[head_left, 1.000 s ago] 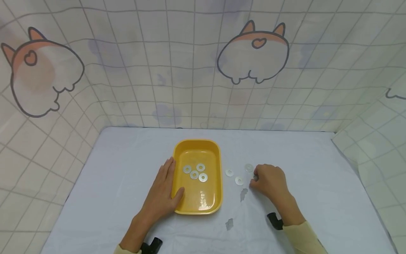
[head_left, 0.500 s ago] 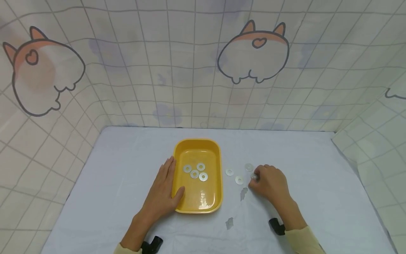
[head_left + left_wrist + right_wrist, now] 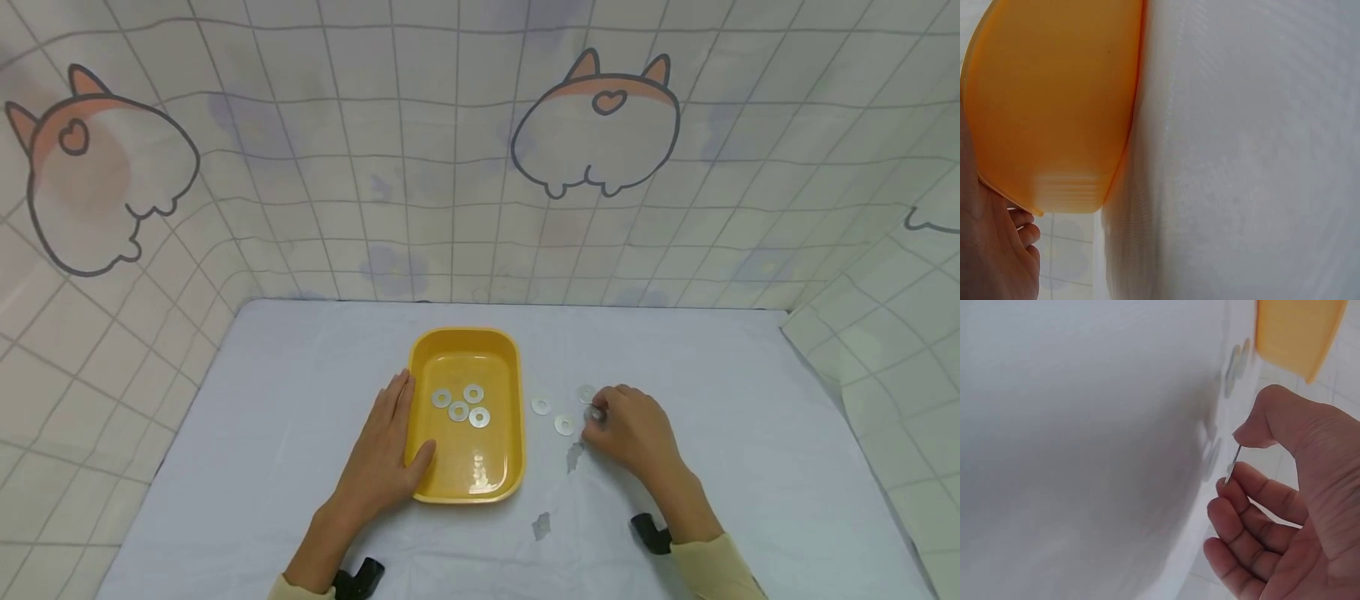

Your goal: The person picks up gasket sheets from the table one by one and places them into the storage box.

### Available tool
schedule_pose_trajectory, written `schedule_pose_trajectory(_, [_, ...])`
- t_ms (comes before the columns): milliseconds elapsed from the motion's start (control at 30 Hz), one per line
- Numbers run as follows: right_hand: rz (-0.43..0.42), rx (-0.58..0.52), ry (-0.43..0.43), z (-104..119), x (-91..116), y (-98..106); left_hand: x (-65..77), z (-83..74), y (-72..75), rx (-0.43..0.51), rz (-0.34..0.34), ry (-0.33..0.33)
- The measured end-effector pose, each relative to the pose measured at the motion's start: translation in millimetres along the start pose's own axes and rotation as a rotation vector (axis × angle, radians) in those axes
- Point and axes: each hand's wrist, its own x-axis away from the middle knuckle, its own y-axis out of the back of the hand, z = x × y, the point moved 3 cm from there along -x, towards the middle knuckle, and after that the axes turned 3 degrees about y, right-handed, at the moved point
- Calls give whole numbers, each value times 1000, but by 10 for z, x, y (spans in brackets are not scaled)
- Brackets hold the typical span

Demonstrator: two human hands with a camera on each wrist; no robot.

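Note:
A yellow tray (image 3: pixel 468 475) stands on the white-covered table with several flat metal washers (image 3: pixel 479 417) lying in it. My left hand (image 3: pixel 382 454) rests along the tray's left rim, its fingers straight and the thumb over the edge. To the right of the tray my right hand (image 3: pixel 633 429) pinches a washer (image 3: pixel 1233 464) on edge between thumb and fingers, close over the cloth. Three more washers lie loose nearby: one by the tray (image 3: pixel 541 406), another lower washer (image 3: pixel 564 426), and a third washer (image 3: pixel 586 393) just behind the pinched one.
Two grey patches (image 3: pixel 574 457) mark the white tablecloth (image 3: pixel 300 400) right of the tray. A tiled-pattern curtain (image 3: pixel 420 167) with cartoon dogs hangs behind the table and at both sides. Black camera mounts (image 3: pixel 651 533) sit at the wrists.
My right hand has shifted slightly left, and the washer in its fingers shows more clearly. The left hand and the tray have stayed in place.

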Motion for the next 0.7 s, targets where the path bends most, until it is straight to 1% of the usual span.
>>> schedule_pose_trajectory(133, [-31,4,37,49,-17,22,2,-1,-1,0,-2,-1])
schedule_pose_trajectory(400, [-49,-3,95,158,-58,81,-1,-6,-2,5,-8,-9])
schedule_pose_trajectory(700, [-46,0,103,257,-106,133,1,-12,-3,1,-14,-7])
